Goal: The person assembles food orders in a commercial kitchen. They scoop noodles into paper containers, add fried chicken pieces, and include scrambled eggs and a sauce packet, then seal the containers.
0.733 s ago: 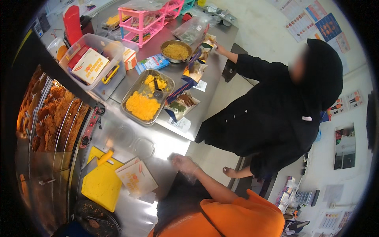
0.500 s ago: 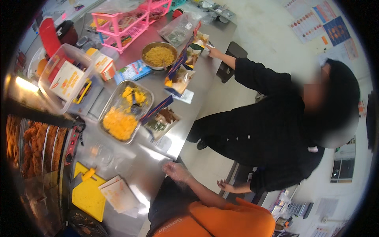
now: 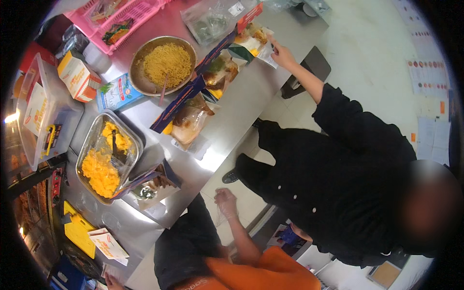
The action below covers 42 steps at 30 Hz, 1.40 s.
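Observation:
My right hand [image 3: 226, 203], in a clear plastic glove, hangs past the counter edge over the floor with its fingers curled in and nothing visible in them. Only part of my left hand [image 3: 112, 281] shows at the lower edge, near a stack of folded white and orange cartons [image 3: 108, 244]; its fingers are mostly cut off. Closest to my right hand on the counter is an open food box [image 3: 155, 187] with greens and brown meat. Beside that box sits a metal tray [image 3: 92, 139] of scrambled egg with a dark utensil in it.
Across the counter, a co-worker in black touches the farthest of several filled boxes with one hand [image 3: 282, 54]. A steel bowl [image 3: 139, 79] of noodles, a blue carton [image 3: 117, 94], a pink basket [image 3: 108, 38], a clear bin [image 3: 29, 140] and a yellow board [image 3: 79, 229] stand around.
The view has shifted, and things on the counter sit further left. My right hand has moved outward from the counter edge. Part of my left hand has come into view at the bottom.

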Motion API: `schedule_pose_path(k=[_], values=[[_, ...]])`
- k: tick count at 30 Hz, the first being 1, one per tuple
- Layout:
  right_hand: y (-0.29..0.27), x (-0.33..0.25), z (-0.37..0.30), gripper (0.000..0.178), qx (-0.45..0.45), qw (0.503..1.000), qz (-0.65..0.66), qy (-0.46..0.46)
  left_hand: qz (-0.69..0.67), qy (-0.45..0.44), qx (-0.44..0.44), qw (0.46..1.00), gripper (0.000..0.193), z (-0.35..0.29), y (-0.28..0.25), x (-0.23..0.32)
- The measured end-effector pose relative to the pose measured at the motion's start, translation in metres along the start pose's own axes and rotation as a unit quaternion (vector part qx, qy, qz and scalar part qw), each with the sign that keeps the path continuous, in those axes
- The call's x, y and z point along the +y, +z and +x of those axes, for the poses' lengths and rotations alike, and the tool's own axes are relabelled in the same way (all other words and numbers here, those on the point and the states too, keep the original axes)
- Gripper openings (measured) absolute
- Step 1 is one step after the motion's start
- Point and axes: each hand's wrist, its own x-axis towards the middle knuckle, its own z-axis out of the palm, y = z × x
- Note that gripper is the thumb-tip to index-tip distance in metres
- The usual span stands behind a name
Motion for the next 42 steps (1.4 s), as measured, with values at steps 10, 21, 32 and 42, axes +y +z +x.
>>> schedule_pose_path(k=[10, 21, 32, 42], values=[[-0.027, 0.044, 0.012, 0.013, -0.019, 0.994, -0.101, 0.033, -0.064, 0.018, -0.063, 0.996, 0.035, -0.119, 0.083, 0.094], [-0.065, 0.079, 0.04, 0.01, -0.033, 0.977, -0.207, 0.031, 0.07, 0.234, -0.025, 0.969, 0.03, -0.153, 0.089, 0.146], [-0.088, -0.051, 0.019, 0.015, 0.022, 0.991, 0.011, -0.128, -0.034, 0.418, -0.081, 0.904, 0.034, -0.16, 0.098, 0.28], [-0.137, -0.455, 0.241, 0.032, 0.056, 0.634, -0.458, -0.621, -0.162, 0.263, -0.172, 0.935, 0.044, -0.256, 0.192, 0.413]])
